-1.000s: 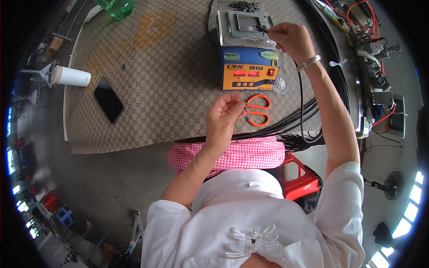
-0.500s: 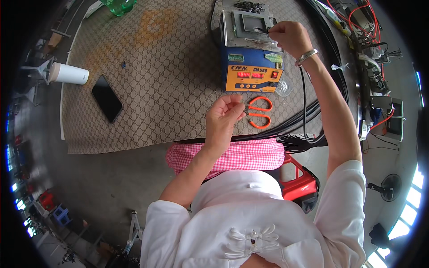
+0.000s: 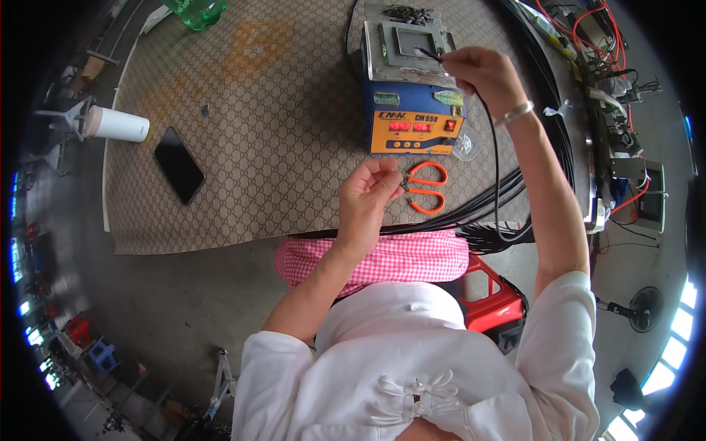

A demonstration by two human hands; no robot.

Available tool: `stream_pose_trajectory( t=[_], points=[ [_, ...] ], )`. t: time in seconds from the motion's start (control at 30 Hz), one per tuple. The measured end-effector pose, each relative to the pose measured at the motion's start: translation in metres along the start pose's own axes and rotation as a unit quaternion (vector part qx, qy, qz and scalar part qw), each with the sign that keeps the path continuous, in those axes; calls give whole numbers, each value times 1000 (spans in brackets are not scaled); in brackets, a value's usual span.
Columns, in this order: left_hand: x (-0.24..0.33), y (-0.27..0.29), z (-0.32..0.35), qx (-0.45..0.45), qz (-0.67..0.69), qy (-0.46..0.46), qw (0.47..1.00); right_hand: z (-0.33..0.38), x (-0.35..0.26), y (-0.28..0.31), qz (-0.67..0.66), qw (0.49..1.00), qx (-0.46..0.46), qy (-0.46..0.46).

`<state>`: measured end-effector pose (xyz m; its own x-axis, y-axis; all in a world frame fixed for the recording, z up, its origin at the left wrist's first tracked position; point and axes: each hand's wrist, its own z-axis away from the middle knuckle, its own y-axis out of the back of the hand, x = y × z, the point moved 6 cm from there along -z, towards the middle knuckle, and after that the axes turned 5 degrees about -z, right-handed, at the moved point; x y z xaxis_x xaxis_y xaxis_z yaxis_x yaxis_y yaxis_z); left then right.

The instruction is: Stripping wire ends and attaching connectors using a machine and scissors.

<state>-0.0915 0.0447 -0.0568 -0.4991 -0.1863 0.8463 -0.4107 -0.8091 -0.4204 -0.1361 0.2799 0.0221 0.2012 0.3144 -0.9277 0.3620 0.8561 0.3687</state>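
Your desk (image 3: 257,162) carries a brown patterned cover; its near edge faces you. A black cable bundle (image 3: 548,81) follows the right edge and curves in toward the near edge. The blue-and-orange unit (image 3: 412,132) stands nearer the right edge than the left, its front panel and lit red displays toward you. A metal plate (image 3: 376,62) with a raised square frame (image 3: 387,40) sits on top of the unit.

Your right hand (image 3: 485,73) is at the right side of the frame, fingertips pinched on the black cable (image 3: 496,151). The cable's tip points in over the frame opening; contact there cannot be told. Its length loops down toward the near edge.

Your left hand (image 3: 370,187) is between the unit and the near edge, thumb and fingertips together; whether anything is pinched cannot be told. The orange-handled scissors (image 3: 426,192) are just to its right.

A green bottle (image 3: 197,11) is toward the far left corner. A white cup (image 3: 121,125) is at the left edge, a black phone (image 3: 179,165) inward of it. A clear dish (image 3: 465,147) is beside the unit's right front corner. A small blue piece (image 3: 206,110) lies beyond the phone.
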Motion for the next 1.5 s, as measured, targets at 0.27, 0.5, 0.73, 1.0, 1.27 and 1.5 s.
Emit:
stream_pose_trajectory(
  t=[0.27, 0.5, 0.73, 1.0, 1.27, 1.5],
  points=[
    [30, -25, -7, -30, -37, -107, 993, 74, 17, -34, -427, 896, -102, -68],
    [50, -50, -6, -52, -27, -179, 982, 106, 23, -47, -505, 855, -96, -68],
    [51, -61, 3, -59, -34, -189, 980, 126, 23, -43, -515, 852, -83, -44],
    [46, -70, 15, -90, 5, -117, 989, 144, 24, -36, -505, 861, -55, -27],
    [34, -72, 16, -121, 27, -73, 990, 159, 23, -33, -499, 865, -32, -31],
    [29, -79, 17, -178, 83, -33, 980, 172, 23, -38, -550, 833, -50, -39]
  ],
)
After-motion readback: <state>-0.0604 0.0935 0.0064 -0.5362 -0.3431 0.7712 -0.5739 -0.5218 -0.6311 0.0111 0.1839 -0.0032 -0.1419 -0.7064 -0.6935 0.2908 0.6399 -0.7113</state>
